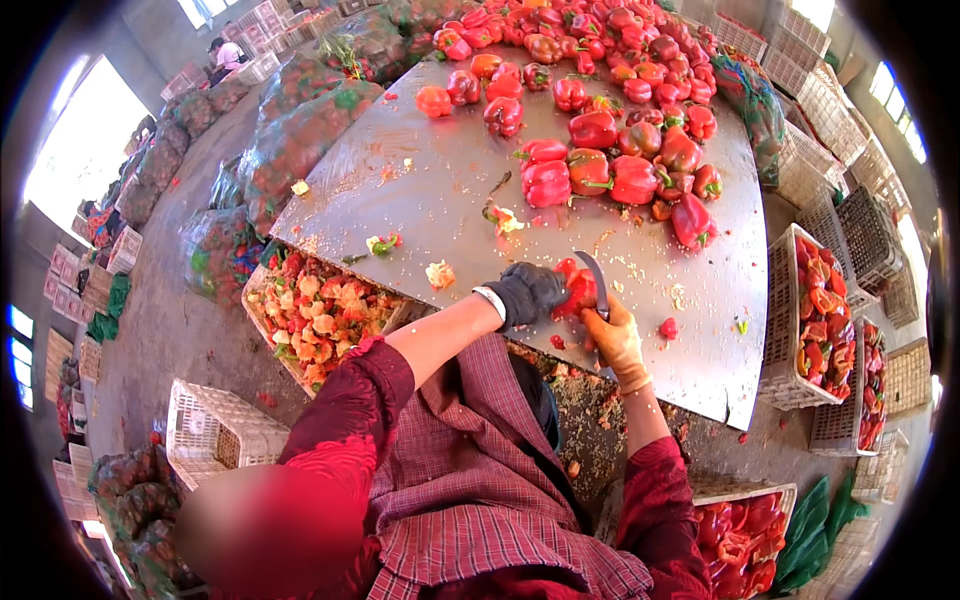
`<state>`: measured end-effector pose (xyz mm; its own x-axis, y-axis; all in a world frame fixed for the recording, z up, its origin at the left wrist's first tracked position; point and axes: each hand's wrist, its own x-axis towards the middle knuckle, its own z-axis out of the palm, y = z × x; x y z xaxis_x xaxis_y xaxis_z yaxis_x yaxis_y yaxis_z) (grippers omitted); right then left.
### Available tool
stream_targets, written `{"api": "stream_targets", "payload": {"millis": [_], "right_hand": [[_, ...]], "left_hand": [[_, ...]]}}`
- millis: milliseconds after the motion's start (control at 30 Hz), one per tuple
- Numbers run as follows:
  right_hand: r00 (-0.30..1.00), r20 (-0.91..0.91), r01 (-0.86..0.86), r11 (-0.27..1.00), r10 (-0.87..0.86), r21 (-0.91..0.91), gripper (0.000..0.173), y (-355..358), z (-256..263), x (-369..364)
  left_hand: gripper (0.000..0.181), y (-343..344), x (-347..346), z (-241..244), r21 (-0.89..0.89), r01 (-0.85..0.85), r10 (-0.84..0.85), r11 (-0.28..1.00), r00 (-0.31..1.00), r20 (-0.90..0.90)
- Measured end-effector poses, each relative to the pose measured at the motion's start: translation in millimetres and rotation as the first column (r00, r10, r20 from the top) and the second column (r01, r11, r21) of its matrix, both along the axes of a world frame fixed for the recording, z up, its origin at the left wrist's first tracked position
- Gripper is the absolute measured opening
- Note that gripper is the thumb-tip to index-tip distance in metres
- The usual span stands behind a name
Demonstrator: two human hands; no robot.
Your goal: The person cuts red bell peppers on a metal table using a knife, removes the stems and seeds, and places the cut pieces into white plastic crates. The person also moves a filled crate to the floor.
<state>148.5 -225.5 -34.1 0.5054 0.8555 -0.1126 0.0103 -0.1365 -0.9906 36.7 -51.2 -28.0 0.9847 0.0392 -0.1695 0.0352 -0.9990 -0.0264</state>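
My left hand (531,294), in a dark grey glove, grips a red bell pepper (576,289) over the near edge of the metal table (450,187). In an orange-yellow glove, my right hand (613,334) holds a knife with a curved blade (595,274) upright against the pepper's right side. Whole red bell peppers (631,180) lie beyond my hands, joined to a large heap at the table's far end. Pale seed cores (440,274) and scattered seeds dot the metal. A small red piece (668,328) lies right of my right hand.
A crate of pepper cores (322,322) stands below the table's left edge. Crates of cut red peppers (821,322) (739,536) are at the right and lower right. An empty white crate (217,435) sits at lower left. Net sacks (307,150) line the left side.
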Motion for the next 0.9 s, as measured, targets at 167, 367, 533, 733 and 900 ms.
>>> {"api": "stream_targets", "payload": {"millis": [167, 367, 533, 733, 900], "right_hand": [[0.990, -0.136, -0.049, 0.997, 0.041, -0.053, 0.019, 9.6, 20.5, 11.6], [0.962, -0.253, -0.106, 0.994, 0.101, -0.006, 0.023, 19.2, 72.0, 23.9], [0.903, -0.414, 0.122, 0.992, -0.119, -0.019, 0.023, 21.6, 14.0, 72.5], [0.843, -0.505, 0.223, 0.975, -0.185, 0.014, 0.031, 23.9, 27.1, 58.7], [0.773, -0.628, 0.344, 0.890, -0.087, 0.299, 0.025, -37.0, 40.0, 91.3]], "left_hand": [[0.029, 4.6, -10.6, 16.4, -0.072, 0.040, -0.034, 0.997, 0.996, 0.083], [0.032, 4.2, -25.2, 16.6, -0.420, -0.040, 0.110, 0.907, 0.983, 0.145], [0.026, 53.7, -53.2, 5.5, 0.142, -0.299, 0.321, 0.944, 0.931, -0.172], [0.041, 63.5, -38.0, 23.5, -0.238, -0.470, 0.518, 0.850, 0.664, 0.539], [0.064, 66.6, -10.0, 22.8, 0.067, -0.557, 0.560, 0.828, 0.827, -0.037]]}}
